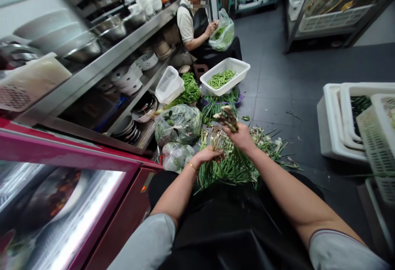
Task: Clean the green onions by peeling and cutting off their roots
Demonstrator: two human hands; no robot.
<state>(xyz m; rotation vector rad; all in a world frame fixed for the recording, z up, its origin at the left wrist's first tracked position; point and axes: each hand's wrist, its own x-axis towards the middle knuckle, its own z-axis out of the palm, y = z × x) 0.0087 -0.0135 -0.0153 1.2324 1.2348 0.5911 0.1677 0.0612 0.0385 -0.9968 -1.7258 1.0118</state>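
Note:
Green onions with pale root ends lie in a broad heap (237, 167) on the floor between my knees. My left hand (210, 155) is closed round some green onions, their whitish ends (216, 140) pointing up. Higher and to the right, my right hand (242, 136) grips a thicker bunch of green onions (228, 118) with brownish, dirty root ends. The green leaves of both bunches hang down over the heap. Just beyond my hands, more green onions (212, 107) lie under a white basket (226, 87) of green pods.
A co-worker (191, 23) sits ahead, holding a plastic bag (224, 33) of greens. Bagged vegetables (179, 124) and leafy greens (191, 87) lie left, beside a steel shelf (108, 64) of bowls. A red-framed display cooler (123, 179) stands near left. White tubs (331, 126) stand right.

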